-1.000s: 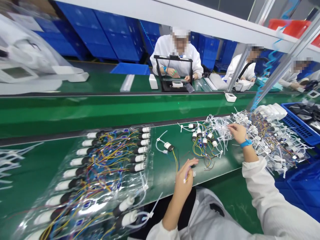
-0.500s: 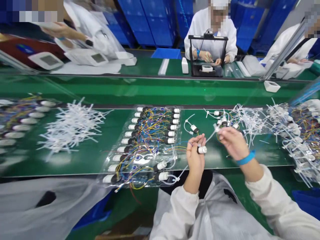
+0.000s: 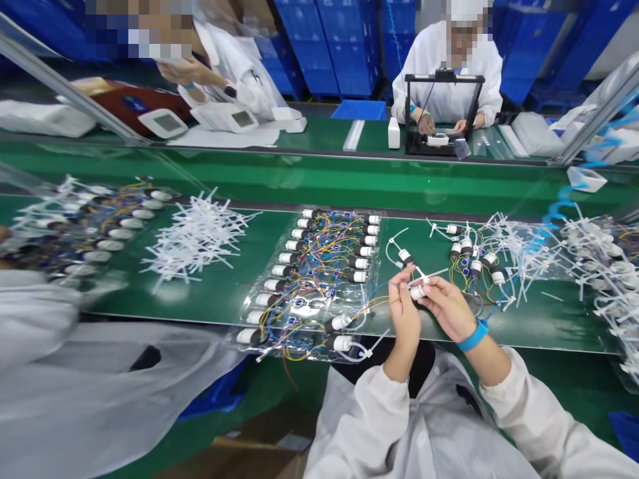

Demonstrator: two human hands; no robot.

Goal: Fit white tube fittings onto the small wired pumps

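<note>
My left hand (image 3: 405, 318) is closed around a small white-and-black pump (image 3: 417, 292), whose yellow and blue wires trail left to the tray. My right hand (image 3: 449, 309) meets it, fingers pinching a thin white tube (image 3: 435, 273) with a small connector just above the pump's white end. Whether the tube sits on the pump is hidden by the fingers. To the left, a clear plastic tray (image 3: 312, 327) holds two columns of similar pumps with tangled wires. The two nearest pumps in its right column (image 3: 341, 342) carry white tubing. Just beyond my hands lies a loose pump (image 3: 405, 257) with a looped tube.
A heap of white tubes (image 3: 197, 236) lies left of the tray. Right of my hands are loose pumps (image 3: 466, 247) and more tubing (image 3: 532, 256). Another person's sleeve (image 3: 37, 306) reaches in at left. Across the green divider (image 3: 329, 176), a co-worker (image 3: 417, 50) handles parts under a black frame.
My right hand has moved left and down to my left hand, bringing the white tube against the pump's end. The view has swung left.
</note>
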